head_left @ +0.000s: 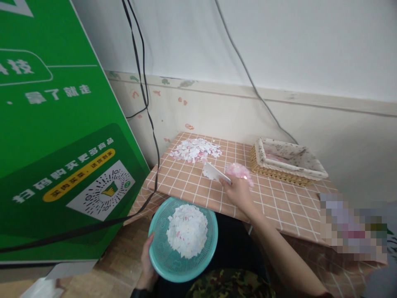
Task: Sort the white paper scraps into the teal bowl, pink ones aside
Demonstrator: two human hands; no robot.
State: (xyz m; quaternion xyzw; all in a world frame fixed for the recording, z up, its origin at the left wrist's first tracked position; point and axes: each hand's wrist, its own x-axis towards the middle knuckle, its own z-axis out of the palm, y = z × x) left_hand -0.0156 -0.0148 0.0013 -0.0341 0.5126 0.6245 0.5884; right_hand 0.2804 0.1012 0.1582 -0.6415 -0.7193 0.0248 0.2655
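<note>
My left hand [148, 260] grips the left rim of a round teal plastic colander [158, 256], held over my lap below the table's front edge. Inside it lies a heap of small white paper scraps [187, 231] with a few pink bits. My right hand [237, 191] is closed on a flat white scraper-like piece [214, 171], its far end low over the tabletop. Beyond that end is a loose pile of white and pink paper scraps [197, 150]. Just past my right hand sits a shiny pink and white bundle [238, 169], partly hidden by the hand.
The table [182, 182] wears a brown checked cloth and stands against the wall. A cloth-lined wicker basket [279, 176] is at its back right. A blurred-out item [350, 227] lies on the right. Black cables hang beside the green cabinet [62, 124] at left.
</note>
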